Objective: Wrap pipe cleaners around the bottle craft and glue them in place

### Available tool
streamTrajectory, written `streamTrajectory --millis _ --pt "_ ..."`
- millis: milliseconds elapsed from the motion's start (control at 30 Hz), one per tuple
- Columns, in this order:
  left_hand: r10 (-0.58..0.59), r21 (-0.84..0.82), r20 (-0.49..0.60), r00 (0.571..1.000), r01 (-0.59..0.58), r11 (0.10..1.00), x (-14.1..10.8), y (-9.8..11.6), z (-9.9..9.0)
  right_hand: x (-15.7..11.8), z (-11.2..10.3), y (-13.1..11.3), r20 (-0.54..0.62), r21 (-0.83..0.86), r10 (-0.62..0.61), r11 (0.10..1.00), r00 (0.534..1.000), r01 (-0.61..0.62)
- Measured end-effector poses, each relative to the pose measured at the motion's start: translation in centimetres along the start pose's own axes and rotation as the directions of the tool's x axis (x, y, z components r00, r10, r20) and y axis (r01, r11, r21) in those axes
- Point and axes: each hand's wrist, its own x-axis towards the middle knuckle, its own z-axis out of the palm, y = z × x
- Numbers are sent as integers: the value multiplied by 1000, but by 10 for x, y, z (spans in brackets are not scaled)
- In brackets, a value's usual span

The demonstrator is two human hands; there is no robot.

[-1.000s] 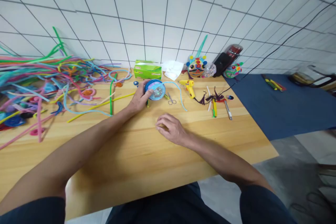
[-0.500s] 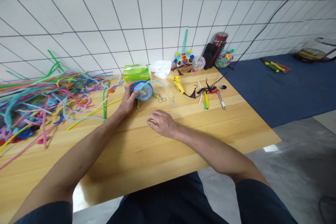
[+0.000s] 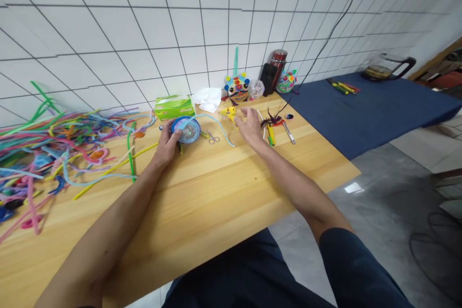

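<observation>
My left hand (image 3: pixel 168 143) grips the edge of a blue round piece (image 3: pixel 186 130) with a shiny clear middle, thumb on top. A light-blue pipe cleaner (image 3: pixel 220 126) trails from it to the right. Beside it on the table lie small scissors (image 3: pixel 212 138). My right hand (image 3: pixel 251 127) is at the handle end of a yellow hot glue gun (image 3: pixel 227 112), its fingers apart and curved. The hand partly hides the gun's handle, and a firm hold does not show.
Many coloured pipe cleaners (image 3: pixel 72 149) cover the table's left side. A green tissue pack (image 3: pixel 174 107), a decorated animal-face ornament (image 3: pixel 237 87) and a red flask (image 3: pixel 277 61) stand along the wall. A yellow cutter (image 3: pixel 271 134) and a pen (image 3: pixel 289 133) lie at right.
My right hand has moved forward and right from the table's middle to the glue gun, and its fingers have spread. My left hand keeps the blue round piece. The view has turned right.
</observation>
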Motion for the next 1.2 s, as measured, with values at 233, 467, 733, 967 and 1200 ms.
streamTrajectory --millis 233,467,733,967,1200 --pt "-13 18 7 1000 13 1000 -1 -3 4 17 2 8 113 -255 51 967 992 -20" --pt "-6 21 45 999 5 1000 -2 -7 4 11 11 14 192 -344 38 939 981 30" --pt "-35 -19 72 997 37 999 -7 -1 5 14 16 23 147 -261 -10 964 989 48" --pt "-54 -33 62 997 57 998 -9 6 6 9 -4 29 -91 -54 -33 998 995 28" --pt "-70 -47 93 993 75 996 -8 10 6 -5 -13 12 -235 109 -134 980 963 164"
